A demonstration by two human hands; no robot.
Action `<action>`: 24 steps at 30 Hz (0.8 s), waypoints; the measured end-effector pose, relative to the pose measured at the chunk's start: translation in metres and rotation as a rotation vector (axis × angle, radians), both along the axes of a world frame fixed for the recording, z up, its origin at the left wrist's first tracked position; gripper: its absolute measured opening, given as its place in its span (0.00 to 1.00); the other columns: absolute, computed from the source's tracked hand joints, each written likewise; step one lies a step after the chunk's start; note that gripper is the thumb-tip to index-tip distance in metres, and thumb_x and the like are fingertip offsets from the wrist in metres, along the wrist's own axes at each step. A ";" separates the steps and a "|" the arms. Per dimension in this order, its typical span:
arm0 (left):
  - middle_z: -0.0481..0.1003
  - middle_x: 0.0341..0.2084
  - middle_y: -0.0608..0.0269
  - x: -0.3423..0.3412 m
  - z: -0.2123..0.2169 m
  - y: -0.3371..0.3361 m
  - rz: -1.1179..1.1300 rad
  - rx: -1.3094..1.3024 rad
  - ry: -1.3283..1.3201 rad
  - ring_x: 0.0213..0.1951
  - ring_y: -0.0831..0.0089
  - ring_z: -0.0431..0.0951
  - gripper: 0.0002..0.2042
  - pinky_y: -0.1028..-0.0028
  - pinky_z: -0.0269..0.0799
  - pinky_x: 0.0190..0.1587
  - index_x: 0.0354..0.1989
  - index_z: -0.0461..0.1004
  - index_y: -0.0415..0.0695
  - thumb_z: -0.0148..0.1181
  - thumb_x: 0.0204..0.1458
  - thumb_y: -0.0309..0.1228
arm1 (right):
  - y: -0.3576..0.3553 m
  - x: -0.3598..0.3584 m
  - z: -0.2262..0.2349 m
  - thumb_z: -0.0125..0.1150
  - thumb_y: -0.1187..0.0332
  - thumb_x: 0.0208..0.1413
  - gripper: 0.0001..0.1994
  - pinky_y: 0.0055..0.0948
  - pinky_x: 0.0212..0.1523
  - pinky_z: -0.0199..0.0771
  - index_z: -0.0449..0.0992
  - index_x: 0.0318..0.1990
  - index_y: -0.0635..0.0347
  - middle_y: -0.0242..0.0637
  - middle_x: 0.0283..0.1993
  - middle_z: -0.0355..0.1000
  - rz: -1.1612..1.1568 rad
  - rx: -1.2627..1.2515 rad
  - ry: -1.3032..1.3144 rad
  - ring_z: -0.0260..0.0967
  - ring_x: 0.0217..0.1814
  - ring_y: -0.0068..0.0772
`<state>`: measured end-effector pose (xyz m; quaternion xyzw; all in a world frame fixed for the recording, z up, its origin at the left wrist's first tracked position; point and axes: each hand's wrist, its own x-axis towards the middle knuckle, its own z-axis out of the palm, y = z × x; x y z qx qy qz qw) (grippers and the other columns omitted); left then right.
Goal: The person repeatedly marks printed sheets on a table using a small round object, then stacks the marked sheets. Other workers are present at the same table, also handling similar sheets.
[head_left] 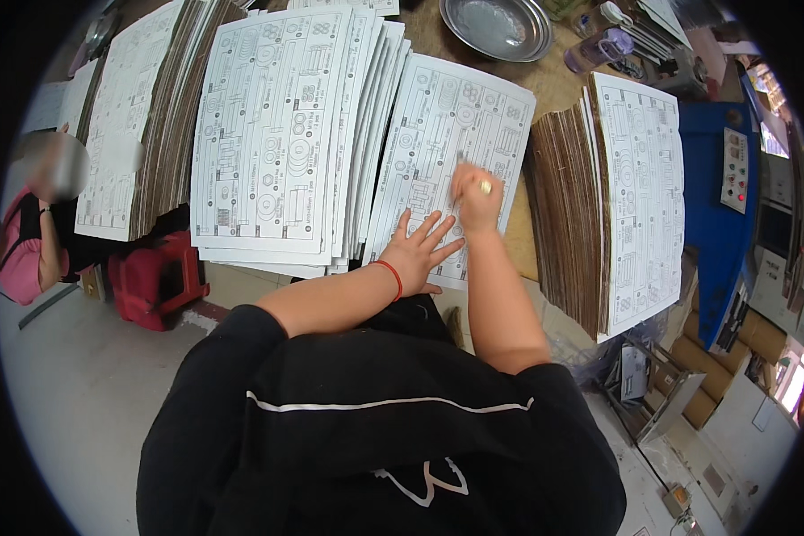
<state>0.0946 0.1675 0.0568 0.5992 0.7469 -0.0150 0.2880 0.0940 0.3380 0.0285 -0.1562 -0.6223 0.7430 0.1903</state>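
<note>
A white printed sheet [484, 94] with line drawings of nuts, washers and bolts lies on the table in front of me. My left hand [411, 257], with a red cord at the wrist, is spread flat over its lower part, fingers apart. Closed over the middle of the same sheet is my right hand [479, 198], a ring on one finger. What its fingers hold, if anything, is hidden. Just left of the sheet rises a fanned pile of similar printed sheets [272, 98], its edges overlapping.
A thick stack of brown-edged printed boards [643, 205] stands on the right, another stack [121, 134] at far left. Beyond them sit a metal bowl [500, 31] and a purple bottle [598, 49]. A red stool [156, 281] and another person [31, 237] are at left; a blue machine [719, 205] is at right.
</note>
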 end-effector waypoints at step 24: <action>0.77 0.46 0.47 -0.101 0.211 -0.132 0.634 1.460 -0.213 0.45 0.54 0.78 0.24 0.65 0.74 0.47 0.55 0.73 0.39 0.49 0.47 0.13 | 0.030 0.106 0.223 0.46 0.63 0.50 0.12 0.43 0.55 0.59 0.62 0.17 0.55 0.33 0.17 0.58 -0.254 0.171 0.532 0.57 0.28 0.31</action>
